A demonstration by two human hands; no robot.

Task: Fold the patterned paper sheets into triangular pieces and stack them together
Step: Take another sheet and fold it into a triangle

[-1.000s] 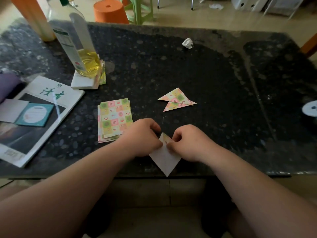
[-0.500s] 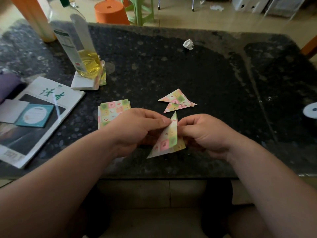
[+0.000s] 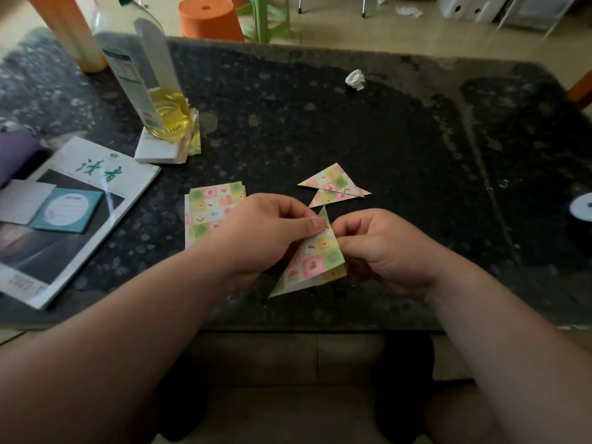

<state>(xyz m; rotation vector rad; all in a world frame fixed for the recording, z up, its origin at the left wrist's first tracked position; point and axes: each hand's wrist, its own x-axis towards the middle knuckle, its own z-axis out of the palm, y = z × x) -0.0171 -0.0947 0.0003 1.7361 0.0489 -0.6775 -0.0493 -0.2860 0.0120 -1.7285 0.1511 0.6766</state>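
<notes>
Item 1, L hand [image 3: 269, 232]: fingers [image 3: 315, 224] curled, thumb pressed on the patterned face of the folded triangle [image 3: 317, 261] near its far tip. Gripping confirmed.

Item 2, R hand [image 3: 384, 251]: fingers curled, pinching the triangle's right edge approx. mid-height. Gripping confirmed.

Item 3, folded triangle: held btwn both hands over the near-centre of the dark speckled surface [image 3: 320, 123]. Tip points far, long edge slants down to the near left, patterned side faces up. Contact w/ the surface cannot be told.

Item 4, flat sheet stack [image 3: 214, 203]: patterned, lies on the surface just left of the L hand. Its right part is hidden behind that hand.

Item 5, two finished triangles [image 3: 333, 184]: lie on the surface just beyond the hands, overlapping, far one on top of near one. Apart from the held piece.

Item 6, other objs:
- bottle [image 3: 150, 75] w/ yellow liquid, far left, standing on a white pad [image 3: 157, 152]
- magazine [image 3: 80, 200] at left edge, teal card [image 3: 69, 211] lying on it
- crumpled white paper [image 3: 355, 79], far centre
- white disc [image 3: 583, 211], cut off at right edge
- orange stool [image 3: 208, 17] on the floor beyond the far edge
</notes>
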